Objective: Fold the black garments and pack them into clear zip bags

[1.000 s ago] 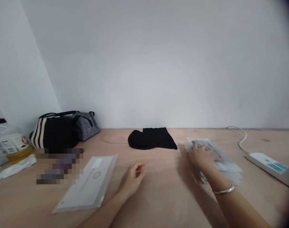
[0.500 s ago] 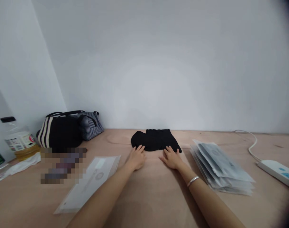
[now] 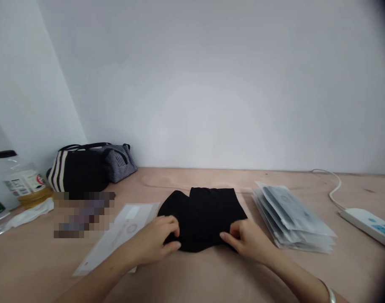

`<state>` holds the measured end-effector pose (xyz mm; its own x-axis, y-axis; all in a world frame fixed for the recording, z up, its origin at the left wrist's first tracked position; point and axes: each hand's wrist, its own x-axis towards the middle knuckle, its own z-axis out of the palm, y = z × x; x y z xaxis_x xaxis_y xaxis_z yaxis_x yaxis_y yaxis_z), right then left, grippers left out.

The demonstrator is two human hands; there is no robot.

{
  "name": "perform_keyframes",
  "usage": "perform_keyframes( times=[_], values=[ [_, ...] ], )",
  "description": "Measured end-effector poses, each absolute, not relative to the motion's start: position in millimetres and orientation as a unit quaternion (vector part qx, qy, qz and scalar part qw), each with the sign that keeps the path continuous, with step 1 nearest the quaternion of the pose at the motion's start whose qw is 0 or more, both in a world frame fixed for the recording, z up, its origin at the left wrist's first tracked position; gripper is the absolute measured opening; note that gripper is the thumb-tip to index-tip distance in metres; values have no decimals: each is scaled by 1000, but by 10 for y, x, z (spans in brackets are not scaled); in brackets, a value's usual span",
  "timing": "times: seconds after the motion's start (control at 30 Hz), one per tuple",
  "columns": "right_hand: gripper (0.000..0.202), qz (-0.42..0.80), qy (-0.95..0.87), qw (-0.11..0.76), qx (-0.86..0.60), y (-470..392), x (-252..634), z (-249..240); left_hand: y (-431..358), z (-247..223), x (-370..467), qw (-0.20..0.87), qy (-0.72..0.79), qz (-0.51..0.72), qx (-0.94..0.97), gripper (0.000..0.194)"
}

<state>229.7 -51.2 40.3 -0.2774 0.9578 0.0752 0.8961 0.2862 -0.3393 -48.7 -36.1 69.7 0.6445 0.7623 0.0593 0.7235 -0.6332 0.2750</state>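
Observation:
A black cloth garment lies spread on the table in front of me, with a notch in its far edge; its exact kind cannot be made out. My left hand is curled over its left near corner, thumb toward the near edge. At the right near corner, my right hand grips the fabric with bent fingers and thumb. A silver bangle circles the right wrist. Just left of the cloth, a clear plastic zip bag lies flat, partly covered by my left hand and forearm.
A stack of frosted zip bags lies right of the cloth, and a white power strip with a cable beyond it. At the left are striped and black bags, an oil bottle, white tissue and a blurred-out patch.
The black garment has come nearer to me and shows larger. Both hands have drawn back with it, their fingers turning from laid flat to curled at its edges.

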Motion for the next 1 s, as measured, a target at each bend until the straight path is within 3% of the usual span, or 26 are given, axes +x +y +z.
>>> perform_keyframes(
  times=[0.1,0.2,0.27,0.57,0.77,0.87,1.0],
  values=[
    [49,69,-796,162,-579,-334,2213,338,-284,523,-269,65,458,133,876,33],
    [70,77,-810,98,-574,-167,2158,190,-147,240,-64,42,517,93,850,56],
    [71,89,-811,59,-576,-132,2147,96,-107,105,-6,43,541,63,838,64],
    [68,112,-816,46,-565,-609,2203,-17,-533,102,-72,78,527,18,846,68],
    [60,196,-843,85,-494,-981,2418,293,-769,378,-330,111,439,16,891,74],
    [51,204,-850,105,-474,-1104,2503,505,-792,538,-537,88,371,54,923,62],
    [24,190,-843,79,-497,-1202,2504,525,-785,453,-709,56,334,38,940,14]
  ],
)
